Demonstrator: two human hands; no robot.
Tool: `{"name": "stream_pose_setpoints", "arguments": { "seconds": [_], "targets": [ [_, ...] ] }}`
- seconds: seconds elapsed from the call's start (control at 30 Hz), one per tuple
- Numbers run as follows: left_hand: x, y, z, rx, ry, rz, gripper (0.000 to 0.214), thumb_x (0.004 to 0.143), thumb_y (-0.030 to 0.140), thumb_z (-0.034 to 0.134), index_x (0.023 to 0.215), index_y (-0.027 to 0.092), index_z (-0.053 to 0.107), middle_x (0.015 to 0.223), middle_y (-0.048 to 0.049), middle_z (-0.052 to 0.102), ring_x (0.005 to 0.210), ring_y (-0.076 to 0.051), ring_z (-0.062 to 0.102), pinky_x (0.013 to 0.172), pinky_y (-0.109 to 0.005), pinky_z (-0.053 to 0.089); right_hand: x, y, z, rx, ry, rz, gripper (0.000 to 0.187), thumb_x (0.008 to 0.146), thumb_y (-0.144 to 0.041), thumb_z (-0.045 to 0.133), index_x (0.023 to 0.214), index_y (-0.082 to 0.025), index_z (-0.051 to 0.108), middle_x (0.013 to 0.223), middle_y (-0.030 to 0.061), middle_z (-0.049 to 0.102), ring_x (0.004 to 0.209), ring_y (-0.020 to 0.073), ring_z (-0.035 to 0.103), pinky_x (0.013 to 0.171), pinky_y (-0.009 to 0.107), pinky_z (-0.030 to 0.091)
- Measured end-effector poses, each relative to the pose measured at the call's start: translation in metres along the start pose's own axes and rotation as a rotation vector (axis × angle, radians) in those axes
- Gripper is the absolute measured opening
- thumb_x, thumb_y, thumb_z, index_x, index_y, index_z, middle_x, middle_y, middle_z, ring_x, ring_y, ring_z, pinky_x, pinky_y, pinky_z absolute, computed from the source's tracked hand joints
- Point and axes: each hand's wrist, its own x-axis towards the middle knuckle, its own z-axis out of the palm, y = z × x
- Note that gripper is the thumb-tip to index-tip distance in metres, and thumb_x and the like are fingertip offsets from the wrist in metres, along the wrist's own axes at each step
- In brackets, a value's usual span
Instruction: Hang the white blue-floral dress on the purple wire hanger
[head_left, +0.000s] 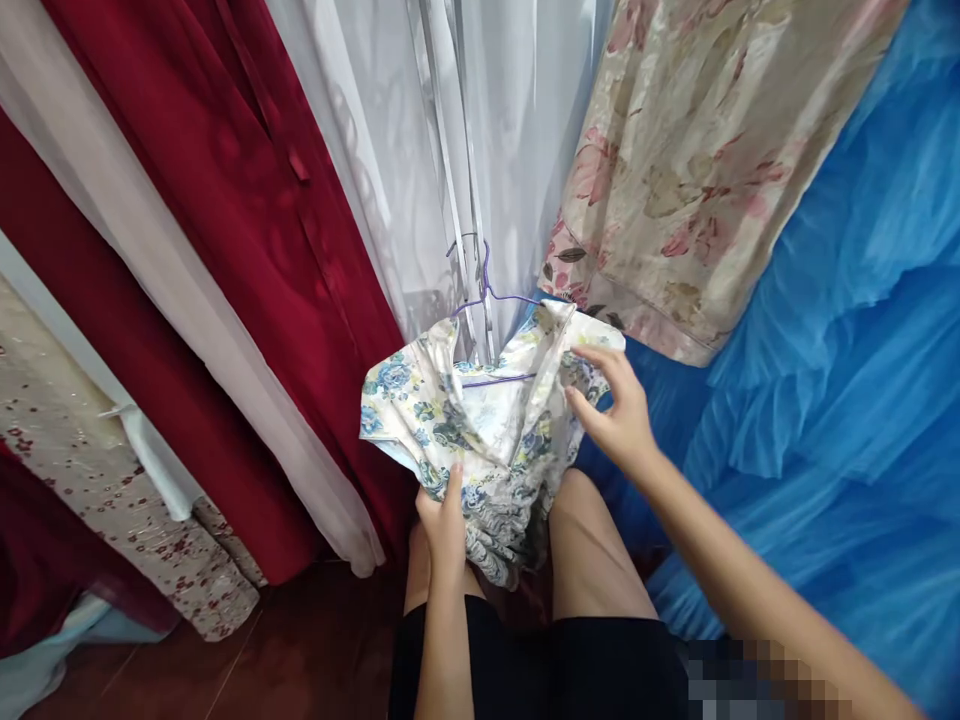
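Observation:
A white garment with blue and yellow flowers (431, 385), V-necked and gathered at the waist, hangs in front of my knees. Inside its shoulders is a purple wire hanger (486, 285), whose hook stands up above the neckline. My left hand (444, 525) grips the garment at its lower left side, thumb on the front and fingers behind. At the right shoulder is my right hand (611, 405), thumb and fingers apart, with the fingertips at the cloth. Whether they touch it I cannot tell. Below the gathers, the rest of the garment is hidden or bunched up.
Long red drapes (225, 200) and pale cloth hang on the left, beside a flower-dotted fabric (150, 530). White sheer cloth (375, 110) hangs behind the hanger. On the right are a beige floral garment (690, 190) and blue ruffled fabric (840, 400). The floor (300, 650) is dark red tile.

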Motion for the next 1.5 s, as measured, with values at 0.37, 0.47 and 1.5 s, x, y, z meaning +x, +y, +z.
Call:
{"name": "stream_pose_setpoints", "arguments": {
  "seconds": [0.37, 0.47, 1.5],
  "targets": [
    [-0.023, 0.009, -0.009, 0.042, 0.02, -0.069, 0.049, 0.083, 0.041, 0.077, 0.124, 0.016, 0.067, 0.126, -0.0151, 0.07, 0.124, -0.03, 0.063, 0.108, -0.043, 0.048, -0.131, -0.038, 0.082, 0.724, -0.391, 0.698, 0.034, 0.096, -0.05, 0.057, 0.078, -0.021, 0.057, 0.068, -0.0006, 0.058, 0.065, 0.016, 0.054, 0.064, 0.028, 0.042],
    [-0.028, 0.014, -0.007, 0.063, 0.041, -0.014, 0.049, 0.083, 0.04, 0.077, 0.125, 0.018, 0.067, 0.129, -0.0134, 0.068, 0.13, -0.029, 0.059, 0.112, -0.041, 0.044, -0.127, -0.039, 0.071, 0.727, -0.442, 0.731, 0.031, 0.094, -0.049, 0.062, 0.082, -0.019, 0.06, 0.069, -0.001, 0.059, 0.066, 0.0155, 0.054, 0.065, 0.027, 0.042],
    [-0.06, -0.013, 0.016, 0.43, -0.499, 0.3, 0.015, 0.091, 0.022, 0.058, 0.075, 0.02, 0.06, 0.078, -0.0014, 0.059, 0.074, -0.016, 0.06, 0.073, -0.025, 0.047, -0.116, -0.074, 0.039, 0.796, -0.148, 1.011, 0.022, 0.078, -0.028, 0.059, 0.062, -0.016, 0.068, 0.042, -0.0029, 0.05, 0.041, 0.0102, 0.041, 0.047, 0.024, 0.029]
  ]
}}
